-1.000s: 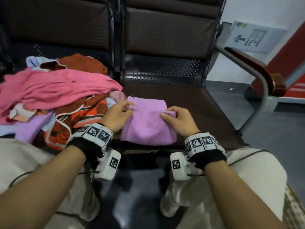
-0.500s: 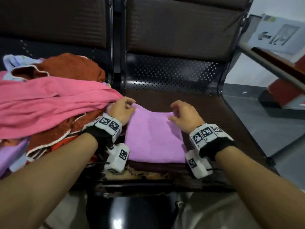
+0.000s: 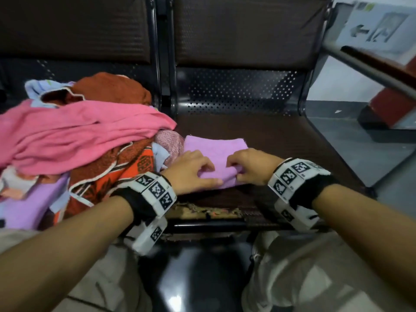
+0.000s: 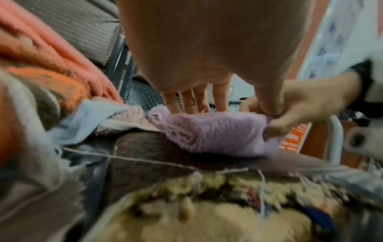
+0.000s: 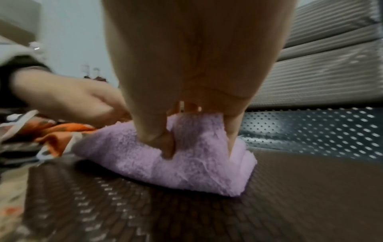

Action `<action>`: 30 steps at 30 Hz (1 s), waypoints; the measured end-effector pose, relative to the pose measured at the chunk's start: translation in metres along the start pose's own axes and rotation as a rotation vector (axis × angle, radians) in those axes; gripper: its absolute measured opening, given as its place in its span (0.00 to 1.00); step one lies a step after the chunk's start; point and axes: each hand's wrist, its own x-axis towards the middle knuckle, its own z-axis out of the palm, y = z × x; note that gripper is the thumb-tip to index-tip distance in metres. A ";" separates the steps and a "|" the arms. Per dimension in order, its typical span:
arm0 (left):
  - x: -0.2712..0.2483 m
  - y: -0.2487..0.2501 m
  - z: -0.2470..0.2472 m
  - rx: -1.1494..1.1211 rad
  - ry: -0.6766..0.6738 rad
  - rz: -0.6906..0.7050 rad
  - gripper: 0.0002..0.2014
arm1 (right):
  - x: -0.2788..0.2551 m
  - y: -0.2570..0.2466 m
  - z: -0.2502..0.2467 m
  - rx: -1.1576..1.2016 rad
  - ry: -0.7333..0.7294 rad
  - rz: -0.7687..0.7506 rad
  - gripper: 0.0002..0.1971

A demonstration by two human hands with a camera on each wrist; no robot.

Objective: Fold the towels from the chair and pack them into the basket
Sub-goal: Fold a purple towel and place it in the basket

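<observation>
The lilac towel (image 5: 186, 157) is fluffy, matt terry cloth with fuzzy edges. The chair seat (image 3: 281, 140) is dark woven-textured padding, frayed at 6 o'clock, backed by glossy perforated metal (image 3: 236, 91). At 9 o'clock the pink towel (image 3: 74, 131) looks soft and matt.

Folded lilac towel (image 3: 216, 152), on chair seat (image 3: 281, 136)

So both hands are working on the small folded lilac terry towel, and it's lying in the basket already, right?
Not quite. Both the left hand and the right hand are on the small folded lilac terry towel, but it lies on the dark brown chair seat, not in a basket. The head view shows this; no basket is visible in any view.
</observation>
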 end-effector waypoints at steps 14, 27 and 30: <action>-0.001 0.010 -0.029 -0.167 0.273 -0.153 0.09 | -0.010 0.006 -0.006 0.201 0.066 0.160 0.28; 0.048 -0.042 -0.006 -0.369 0.392 -0.465 0.14 | 0.040 0.037 0.017 0.685 0.334 0.771 0.22; 0.052 -0.046 0.001 -0.341 0.406 -0.504 0.15 | 0.043 0.041 0.025 0.658 0.224 0.882 0.33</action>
